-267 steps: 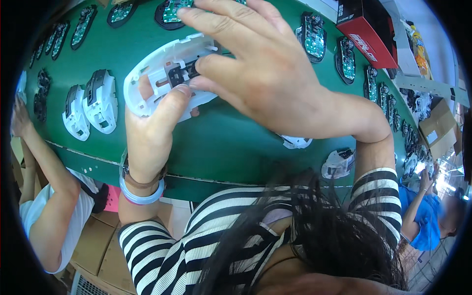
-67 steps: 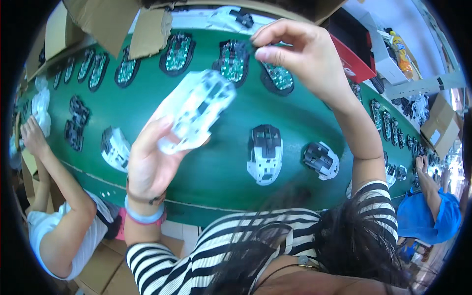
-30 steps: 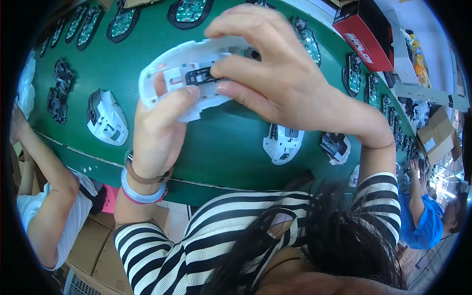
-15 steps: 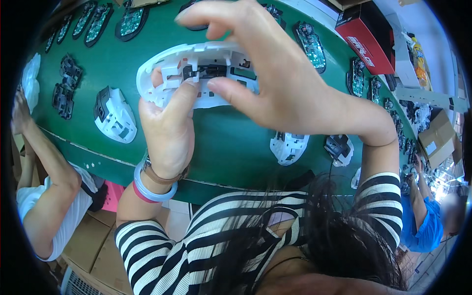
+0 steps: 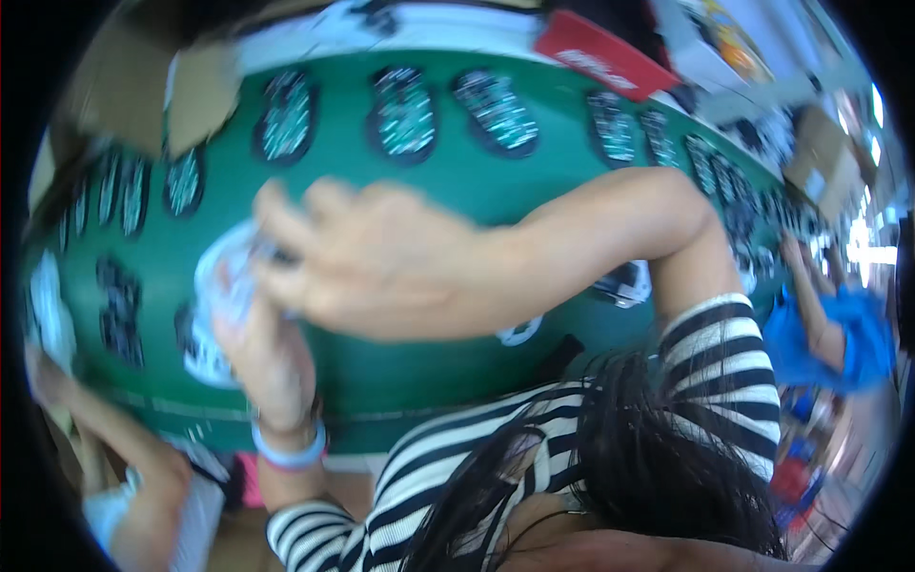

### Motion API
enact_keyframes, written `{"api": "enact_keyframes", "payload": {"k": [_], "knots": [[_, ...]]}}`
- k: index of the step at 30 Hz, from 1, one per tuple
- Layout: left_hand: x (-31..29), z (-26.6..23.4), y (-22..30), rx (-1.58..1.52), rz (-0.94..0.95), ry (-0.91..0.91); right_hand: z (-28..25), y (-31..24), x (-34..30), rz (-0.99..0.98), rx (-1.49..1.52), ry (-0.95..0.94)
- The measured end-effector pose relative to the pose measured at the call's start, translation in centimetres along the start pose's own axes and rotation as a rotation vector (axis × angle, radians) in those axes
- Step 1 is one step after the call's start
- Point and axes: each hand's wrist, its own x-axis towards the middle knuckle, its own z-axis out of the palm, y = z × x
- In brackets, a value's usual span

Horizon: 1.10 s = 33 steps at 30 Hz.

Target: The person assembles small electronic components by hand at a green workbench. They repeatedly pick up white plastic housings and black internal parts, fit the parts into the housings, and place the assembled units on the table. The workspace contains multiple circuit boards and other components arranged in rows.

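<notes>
My left hand [image 5: 272, 367] grips a white plastic mouse shell [image 5: 217, 257] above the green table; motion smears its outline. My right hand [image 5: 381, 253] reaches across the front of my body, fingers bent, beside the shell's right side. Blur hides whether those fingers touch the shell or hold a small part. Just below the held shell, partly covered by it, lies another white and black mouse shell [image 5: 210, 367]. A further white and black shell [image 5: 627, 283] rests beyond my right forearm.
Mouse bases with green circuit boards [image 5: 402, 112] line the far side of the green table [image 5: 343, 381]. Black plastic parts [image 5: 119, 310] lie at left. A cardboard box [image 5: 205, 95] and a red box [image 5: 600, 57] stand behind. Co-workers sit on both sides.
The view has shifted and blurred. Both hands and the held shell now appear further left and lower. My right hand's fingers have curled from a spread pose, its wrist crossing leftward.
</notes>
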Motion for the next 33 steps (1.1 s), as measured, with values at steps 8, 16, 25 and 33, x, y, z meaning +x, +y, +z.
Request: {"api": "enact_keyframes", "payload": {"k": [8,16,25,33], "knots": [[-0.1,-0.9,0.5,-0.025,-0.069,-0.093,-6.0,2.2,-2.4,-0.124,0.232,0.265],[-0.3,-0.4,0.8,0.140,-0.106,-0.156,-3.2,1.7,-1.9,-0.080,0.147,-0.113],[1.6,-2.0,1.4,-0.008,-0.382,-0.170,-7.9,11.1,-2.7,-0.118,-0.161,0.283],[2.1,-1.6,1.1,-0.751,-0.424,-0.472,-5.1,35.1,-10.8,0.866,-0.239,-0.408]]}}
